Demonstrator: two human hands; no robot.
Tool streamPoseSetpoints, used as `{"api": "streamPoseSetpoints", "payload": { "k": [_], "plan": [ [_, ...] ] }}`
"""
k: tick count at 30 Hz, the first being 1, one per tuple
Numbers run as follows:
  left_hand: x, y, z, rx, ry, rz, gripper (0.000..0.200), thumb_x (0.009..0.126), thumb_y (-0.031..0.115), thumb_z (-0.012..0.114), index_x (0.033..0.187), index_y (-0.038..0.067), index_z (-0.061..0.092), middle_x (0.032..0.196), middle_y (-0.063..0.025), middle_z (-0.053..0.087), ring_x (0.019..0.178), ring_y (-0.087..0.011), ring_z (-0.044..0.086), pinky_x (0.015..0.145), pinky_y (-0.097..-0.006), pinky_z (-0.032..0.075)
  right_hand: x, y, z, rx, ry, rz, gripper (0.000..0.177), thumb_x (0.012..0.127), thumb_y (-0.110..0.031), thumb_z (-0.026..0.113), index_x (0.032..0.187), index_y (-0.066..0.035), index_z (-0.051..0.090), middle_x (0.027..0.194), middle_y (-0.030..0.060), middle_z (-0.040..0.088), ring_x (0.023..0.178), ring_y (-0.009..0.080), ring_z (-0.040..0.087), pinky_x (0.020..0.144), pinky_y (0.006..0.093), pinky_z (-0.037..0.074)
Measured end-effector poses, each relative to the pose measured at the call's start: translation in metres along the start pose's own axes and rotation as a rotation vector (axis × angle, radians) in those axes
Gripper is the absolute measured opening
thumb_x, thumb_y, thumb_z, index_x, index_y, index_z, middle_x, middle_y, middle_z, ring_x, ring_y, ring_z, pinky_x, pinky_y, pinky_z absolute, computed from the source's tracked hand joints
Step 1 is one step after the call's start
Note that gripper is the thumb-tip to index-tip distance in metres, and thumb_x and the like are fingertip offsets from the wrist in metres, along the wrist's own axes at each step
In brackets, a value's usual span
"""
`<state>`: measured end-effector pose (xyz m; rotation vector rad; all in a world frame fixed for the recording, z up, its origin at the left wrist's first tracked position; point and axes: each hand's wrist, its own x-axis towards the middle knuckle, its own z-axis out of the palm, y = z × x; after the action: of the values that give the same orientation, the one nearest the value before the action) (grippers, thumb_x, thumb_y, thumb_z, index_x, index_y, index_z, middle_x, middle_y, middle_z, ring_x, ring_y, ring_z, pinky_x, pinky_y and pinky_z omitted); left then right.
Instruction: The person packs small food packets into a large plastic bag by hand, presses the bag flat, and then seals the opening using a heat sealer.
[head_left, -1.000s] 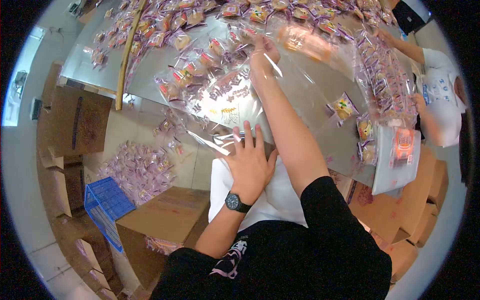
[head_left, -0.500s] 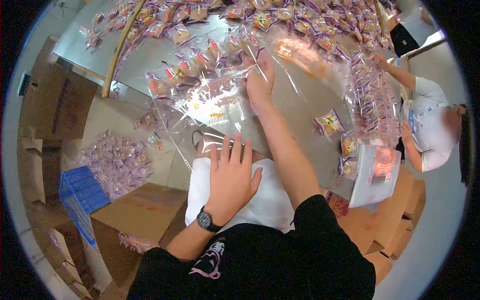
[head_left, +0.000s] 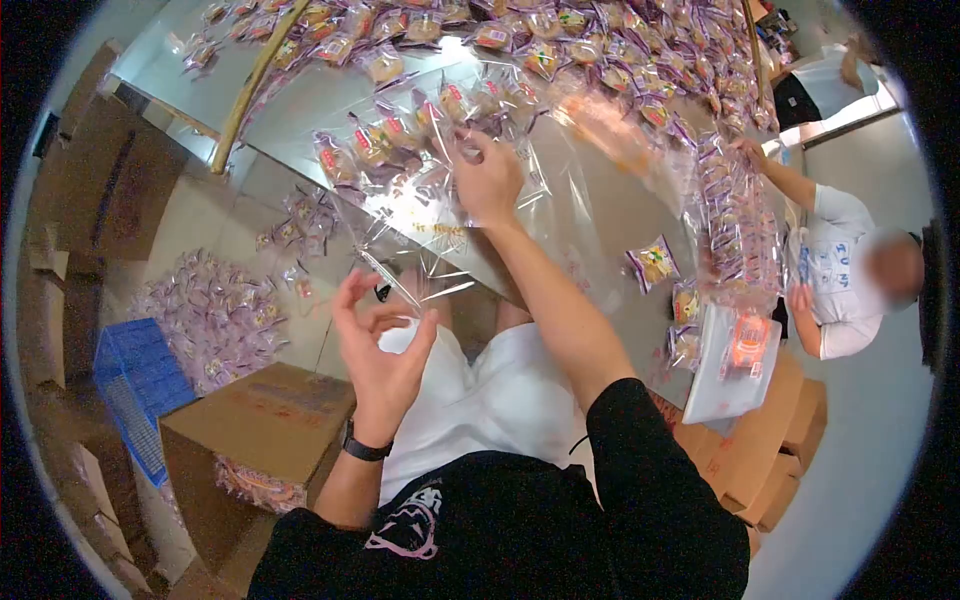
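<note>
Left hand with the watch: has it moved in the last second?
Yes. The left hand lifted off the white stack, leftward toward the cardboard box, fingertips pinched at the clear bag.

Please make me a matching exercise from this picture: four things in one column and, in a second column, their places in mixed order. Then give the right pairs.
Things
1. blue crate
2. wristwatch
3. right hand
4. person in a white shirt

Places
A. at the right end of the table
B. on the wrist of the left hand
C. on the floor at the left, beside a cardboard box
D. stretched out over the table, on a clear bag

Pairs: 1-C, 2-B, 3-D, 4-A
</note>
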<state>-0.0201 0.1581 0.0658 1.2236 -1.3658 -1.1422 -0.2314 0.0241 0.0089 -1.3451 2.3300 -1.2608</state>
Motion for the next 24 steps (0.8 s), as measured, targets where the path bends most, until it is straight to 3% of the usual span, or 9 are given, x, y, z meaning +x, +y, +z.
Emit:
{"api": "streamPoseSetpoints", "payload": {
  "k": [3, 6, 10, 13, 15, 17, 18, 19, 24],
  "plan": [
    [-0.007, -0.010, 0.000, -0.143, -0.064, 0.004, 0.069, 0.083, -0.011, 0.071, 0.141, -0.001, 0.037, 0.134, -0.0147, 0.048, 0.084, -0.0113, 0.061, 0.080, -0.0268, 0.052, 0.001, 0.005, 0.012, 0.098, 0.014, 0.048, 0.051, 0.084, -0.052, 0.075, 0.106, -0.006, 0.077, 0.080, 0.0154, 0.072, 0.084, 0.0342, 0.069, 0.086, 0.0451, 0.050],
    [-0.010, -0.013, 0.000, -0.185, -0.093, -0.007, 0.061, 0.083, -0.012, 0.068, 0.137, 0.000, 0.040, 0.133, -0.0129, 0.048, 0.081, -0.0106, 0.057, 0.078, -0.0258, 0.051, 0.002, -0.002, 0.017, 0.557, -0.126, 0.225, 0.065, 0.075, -0.050, 0.083, 0.116, 0.000, 0.073, 0.085, 0.0164, 0.074, 0.080, 0.0311, 0.070, 0.080, 0.0403, 0.053],
    [-0.007, -0.025, -0.007, -0.133, -0.105, 0.119, 0.061, 0.082, -0.011, 0.069, 0.136, 0.001, 0.041, 0.132, -0.0123, 0.046, 0.085, -0.0120, 0.057, 0.078, -0.0265, 0.050, -0.012, -0.005, 0.012, -0.190, 0.093, -0.237, 0.060, 0.081, -0.040, 0.082, 0.122, 0.002, 0.069, 0.110, 0.0218, 0.068, 0.105, 0.0354, 0.064, 0.093, 0.0425, 0.049],
    [-0.005, -0.025, -0.009, -0.097, -0.111, 0.183, 0.062, 0.083, -0.010, 0.069, 0.137, 0.002, 0.041, 0.134, -0.0119, 0.045, 0.090, -0.0136, 0.057, 0.082, -0.0284, 0.049, -0.007, 0.002, 0.033, 0.043, -0.026, -0.137, 0.059, 0.085, -0.043, 0.079, 0.123, 0.001, 0.067, 0.117, 0.0235, 0.063, 0.114, 0.0385, 0.058, 0.099, 0.0454, 0.045],
    [-0.008, -0.026, -0.013, -0.106, -0.137, 0.206, 0.062, 0.085, -0.007, 0.068, 0.141, 0.005, 0.041, 0.140, -0.0109, 0.045, 0.097, -0.0152, 0.056, 0.088, -0.0306, 0.048, -0.007, 0.013, 0.049, 0.053, -0.030, -0.043, 0.068, 0.083, -0.057, 0.074, 0.127, -0.006, 0.065, 0.123, 0.0197, 0.066, 0.129, 0.0402, 0.050, 0.114, 0.0561, 0.023],
    [-0.006, -0.028, -0.021, -0.190, -0.169, 0.300, 0.054, 0.088, -0.001, 0.067, 0.138, 0.004, 0.045, 0.136, -0.0107, 0.048, 0.100, -0.0160, 0.056, 0.089, -0.0317, 0.047, -0.010, -0.047, -0.006, -0.165, -0.238, 0.104, 0.070, 0.084, -0.057, 0.073, 0.132, -0.007, 0.061, 0.126, 0.0181, 0.064, 0.131, 0.0388, 0.049, 0.114, 0.0564, 0.025],
    [-0.005, -0.029, -0.026, -0.232, -0.179, 0.347, 0.051, 0.090, 0.002, 0.066, 0.136, 0.004, 0.047, 0.134, -0.0106, 0.050, 0.101, -0.0163, 0.056, 0.090, -0.0323, 0.047, -0.016, -0.025, 0.005, -0.011, -0.245, 0.028, 0.072, 0.085, -0.056, 0.072, 0.135, -0.005, 0.059, 0.128, 0.0178, 0.064, 0.131, 0.0378, 0.050, 0.113, 0.0561, 0.028],
    [-0.005, -0.036, -0.034, -0.261, -0.082, 0.270, 0.048, 0.090, 0.006, 0.068, 0.133, 0.003, 0.048, 0.130, -0.0112, 0.051, 0.100, -0.0172, 0.056, 0.090, -0.0333, 0.047, -0.021, -0.004, 0.015, 0.145, -0.264, -0.046, 0.074, 0.086, -0.056, 0.071, 0.137, -0.004, 0.056, 0.129, 0.0175, 0.063, 0.131, 0.0368, 0.050, 0.112, 0.0558, 0.031],
    [0.005, -0.128, -0.053, -0.044, 0.173, -0.183, 0.050, 0.087, 0.023, 0.072, 0.127, -0.001, 0.054, 0.117, -0.0160, 0.059, 0.102, -0.0277, 0.058, 0.094, -0.0396, 0.046, -0.069, 0.014, -0.051, -0.271, -0.308, -0.440, 0.076, 0.088, -0.054, 0.069, 0.142, -0.003, 0.052, 0.141, 0.0191, 0.055, 0.132, 0.0394, 0.049, 0.106, 0.0536, 0.040]
  ]
}}
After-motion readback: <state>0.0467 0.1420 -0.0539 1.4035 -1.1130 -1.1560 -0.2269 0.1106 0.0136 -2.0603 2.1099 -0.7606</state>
